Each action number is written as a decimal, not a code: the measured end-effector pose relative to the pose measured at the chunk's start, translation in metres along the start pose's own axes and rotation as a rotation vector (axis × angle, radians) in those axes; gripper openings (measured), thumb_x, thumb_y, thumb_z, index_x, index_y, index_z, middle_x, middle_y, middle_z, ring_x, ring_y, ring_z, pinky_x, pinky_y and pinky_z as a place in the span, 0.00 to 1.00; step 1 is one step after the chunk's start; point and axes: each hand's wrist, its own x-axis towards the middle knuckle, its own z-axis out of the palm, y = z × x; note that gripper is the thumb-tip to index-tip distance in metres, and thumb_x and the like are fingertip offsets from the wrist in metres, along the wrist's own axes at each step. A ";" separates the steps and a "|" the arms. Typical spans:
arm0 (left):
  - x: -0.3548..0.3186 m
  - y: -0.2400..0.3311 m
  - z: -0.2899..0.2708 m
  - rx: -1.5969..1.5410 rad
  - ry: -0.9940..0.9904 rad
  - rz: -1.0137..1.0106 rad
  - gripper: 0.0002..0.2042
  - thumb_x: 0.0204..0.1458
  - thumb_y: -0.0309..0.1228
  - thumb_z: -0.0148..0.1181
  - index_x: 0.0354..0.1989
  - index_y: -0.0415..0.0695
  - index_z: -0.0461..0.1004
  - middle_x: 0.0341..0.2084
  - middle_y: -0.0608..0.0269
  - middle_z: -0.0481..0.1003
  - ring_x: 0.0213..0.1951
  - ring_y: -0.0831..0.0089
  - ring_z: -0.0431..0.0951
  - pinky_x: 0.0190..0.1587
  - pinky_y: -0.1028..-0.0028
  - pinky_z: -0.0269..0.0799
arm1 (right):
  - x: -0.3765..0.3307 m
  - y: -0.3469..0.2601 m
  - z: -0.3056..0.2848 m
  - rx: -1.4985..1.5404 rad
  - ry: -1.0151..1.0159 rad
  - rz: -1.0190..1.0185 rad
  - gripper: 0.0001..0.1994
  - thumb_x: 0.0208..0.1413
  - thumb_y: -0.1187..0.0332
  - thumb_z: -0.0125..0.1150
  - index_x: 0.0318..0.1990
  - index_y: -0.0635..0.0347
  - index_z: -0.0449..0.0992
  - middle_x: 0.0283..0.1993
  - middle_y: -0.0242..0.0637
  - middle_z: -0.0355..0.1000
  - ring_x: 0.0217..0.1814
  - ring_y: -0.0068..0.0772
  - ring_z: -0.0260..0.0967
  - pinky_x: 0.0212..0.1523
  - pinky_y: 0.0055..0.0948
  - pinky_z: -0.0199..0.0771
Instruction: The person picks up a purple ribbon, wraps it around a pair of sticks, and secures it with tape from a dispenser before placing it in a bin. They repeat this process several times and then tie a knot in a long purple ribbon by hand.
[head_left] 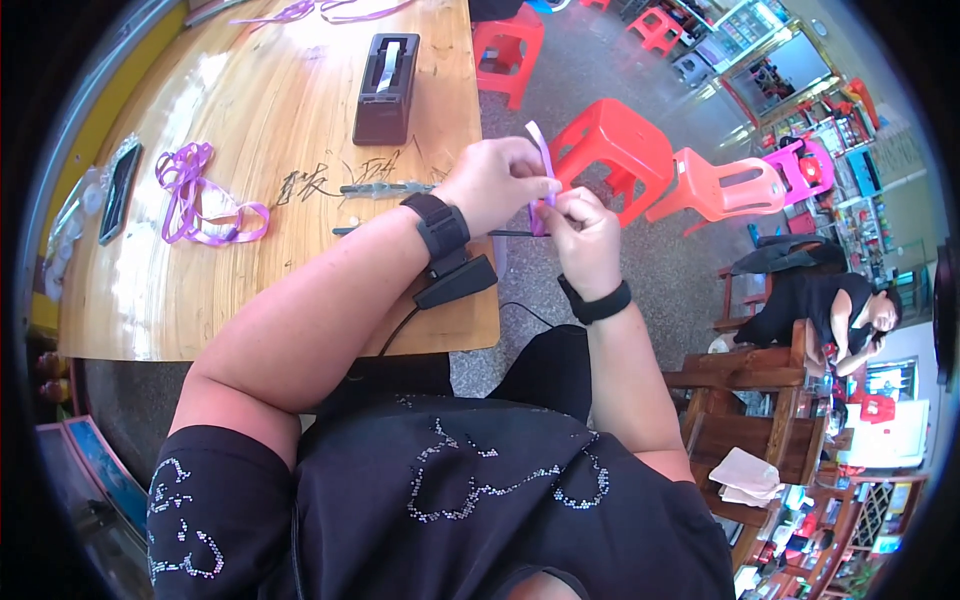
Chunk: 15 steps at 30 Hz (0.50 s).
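Observation:
Just off the table's right edge, my left hand (500,180) pinches a strip of purple ribbon (541,205) between thumb and fingers, and a pale end sticks up above it. My right hand (585,235) is closed on the same ribbon from the right, close to the left fingertips. A thin dark stick (515,233) runs level from behind my left wrist to the ribbon; I cannot tell whether the fingers touch it. A loose heap of purple ribbon (200,200) lies on the left of the wooden table.
On the table (270,270) stand a black tape dispenser (385,100) and a flat black case (121,195). Wrapped sticks (385,190) lie near my left wrist, beside a black cabled device (455,283). Red stools (615,150) stand to the right; a person (845,310) sits farther off.

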 end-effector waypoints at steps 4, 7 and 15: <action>0.003 -0.004 -0.005 0.120 0.178 0.013 0.09 0.45 0.30 0.62 0.23 0.37 0.72 0.20 0.64 0.74 0.25 0.79 0.73 0.30 0.76 0.70 | 0.025 0.009 0.000 0.189 -0.101 0.164 0.03 0.49 0.76 0.59 0.28 0.67 0.76 0.27 0.28 0.69 0.28 0.17 0.63 0.32 0.19 0.62; 0.004 -0.007 -0.011 0.252 0.093 0.035 0.06 0.44 0.29 0.61 0.25 0.39 0.74 0.20 0.62 0.74 0.25 0.77 0.74 0.30 0.76 0.70 | 0.039 0.019 0.003 0.454 -0.105 0.336 0.04 0.49 0.74 0.58 0.30 0.65 0.77 0.29 0.34 0.73 0.31 0.20 0.68 0.37 0.20 0.65; 0.003 -0.015 -0.008 0.450 -0.096 0.184 0.08 0.45 0.28 0.54 0.33 0.45 0.78 0.26 0.52 0.75 0.32 0.59 0.75 0.38 0.68 0.70 | 0.050 0.040 0.010 0.753 -0.255 0.649 0.04 0.47 0.72 0.59 0.30 0.62 0.76 0.28 0.34 0.73 0.29 0.23 0.68 0.36 0.23 0.66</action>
